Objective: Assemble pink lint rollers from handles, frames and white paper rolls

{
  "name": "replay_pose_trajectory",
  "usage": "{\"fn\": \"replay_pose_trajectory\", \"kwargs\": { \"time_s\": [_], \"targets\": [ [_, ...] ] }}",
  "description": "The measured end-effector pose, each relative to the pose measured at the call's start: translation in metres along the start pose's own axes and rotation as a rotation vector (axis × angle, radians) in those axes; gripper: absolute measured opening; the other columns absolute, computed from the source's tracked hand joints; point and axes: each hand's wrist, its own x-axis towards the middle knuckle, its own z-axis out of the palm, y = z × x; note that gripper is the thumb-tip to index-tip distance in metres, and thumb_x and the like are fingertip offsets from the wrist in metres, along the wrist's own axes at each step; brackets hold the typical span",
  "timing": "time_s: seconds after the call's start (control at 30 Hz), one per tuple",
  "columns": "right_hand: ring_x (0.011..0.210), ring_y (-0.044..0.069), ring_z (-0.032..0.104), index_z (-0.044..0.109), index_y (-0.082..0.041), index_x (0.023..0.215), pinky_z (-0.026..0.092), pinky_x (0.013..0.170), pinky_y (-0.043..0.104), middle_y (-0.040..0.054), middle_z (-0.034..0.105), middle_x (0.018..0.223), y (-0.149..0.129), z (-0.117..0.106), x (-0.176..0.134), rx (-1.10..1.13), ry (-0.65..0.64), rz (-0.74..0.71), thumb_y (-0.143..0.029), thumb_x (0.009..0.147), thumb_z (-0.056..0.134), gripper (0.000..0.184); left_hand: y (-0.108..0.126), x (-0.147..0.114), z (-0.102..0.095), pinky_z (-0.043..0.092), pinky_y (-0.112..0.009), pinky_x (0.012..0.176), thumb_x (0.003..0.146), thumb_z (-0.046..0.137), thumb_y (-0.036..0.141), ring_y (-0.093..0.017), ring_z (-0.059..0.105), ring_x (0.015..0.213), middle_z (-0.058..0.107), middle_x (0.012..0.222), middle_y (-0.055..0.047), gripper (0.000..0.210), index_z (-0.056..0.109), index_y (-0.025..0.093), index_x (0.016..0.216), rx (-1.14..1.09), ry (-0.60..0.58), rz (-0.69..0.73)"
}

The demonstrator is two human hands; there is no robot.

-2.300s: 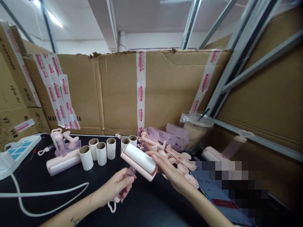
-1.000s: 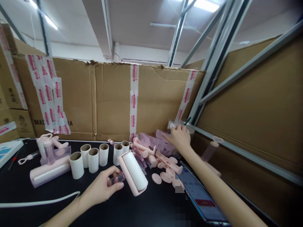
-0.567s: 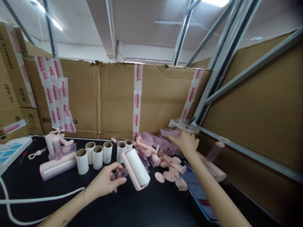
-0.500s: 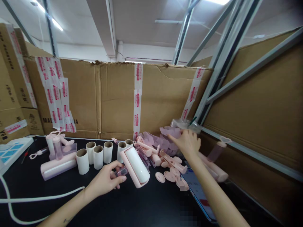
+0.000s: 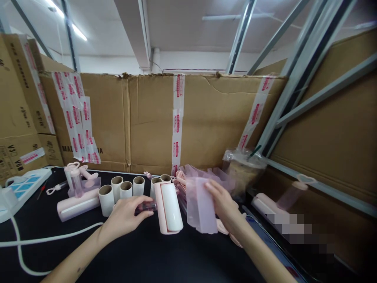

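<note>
My left hand is closed around the short translucent handle of a lint roller, whose pink frame carries a white roll. Between the fingers and thumb of my right hand is a translucent pink plastic cover, held upright just right of the roller. The cover and the roller are apart. Behind the cover lies a pile of similar pink covers and pink handle parts, partly hidden by it. Round pink caps peek out below my right hand.
Several white rolls with cardboard cores stand left of centre. Further left sit an assembled roller and a white power strip with its cable. A bagged drink cup, a phone and another roller are on the right. Cardboard walls the back.
My right hand has come back from the pile toward the roller, now with a pink cover in it. The lint roller in my left hand has turned more upright.
</note>
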Motion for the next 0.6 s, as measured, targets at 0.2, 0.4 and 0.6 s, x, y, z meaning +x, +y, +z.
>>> {"fn": "replay_pose_trajectory", "kwargs": {
  "time_s": [0.2, 0.4, 0.6],
  "targets": [
    [0.105, 0.028, 0.061, 0.059, -0.023, 0.097, 0.052, 0.083, 0.038, 0.0099, 0.066, 0.116, 0.000, 0.027, -0.014, 0.099, -0.112, 0.011, -0.053, 0.072, 0.065, 0.040, -0.004, 0.000, 0.004, 0.049, -0.027, 0.075, 0.084, 0.056, 0.039, -0.019, 0.065, 0.080, 0.070, 0.103, -0.002, 0.032, 0.064, 0.027, 0.113, 0.017, -0.016, 0.113],
    [0.100, 0.027, 0.063, 0.055, -0.022, 0.094, 0.050, 0.087, 0.042, 0.0107, 0.069, 0.106, 0.009, 0.029, -0.013, 0.148, -0.155, 0.042, -0.052, 0.070, 0.068, 0.040, -0.005, -0.001, 0.005, 0.048, -0.028, 0.079, 0.085, 0.056, 0.039, -0.018, 0.066, 0.083, 0.071, 0.104, -0.001, 0.032, 0.063, 0.029, 0.115, 0.087, -0.033, 0.175],
    [0.104, 0.028, 0.062, 0.055, -0.023, 0.093, 0.050, 0.087, 0.045, 0.0094, 0.069, 0.105, 0.015, 0.031, -0.012, 0.107, -0.207, 0.024, -0.050, 0.069, 0.070, 0.040, -0.009, 0.000, 0.010, 0.048, -0.029, 0.080, 0.087, 0.053, 0.038, -0.020, 0.065, 0.092, 0.070, 0.108, -0.001, 0.031, 0.062, 0.031, 0.116, 0.115, -0.042, 0.222]
  ]
}}
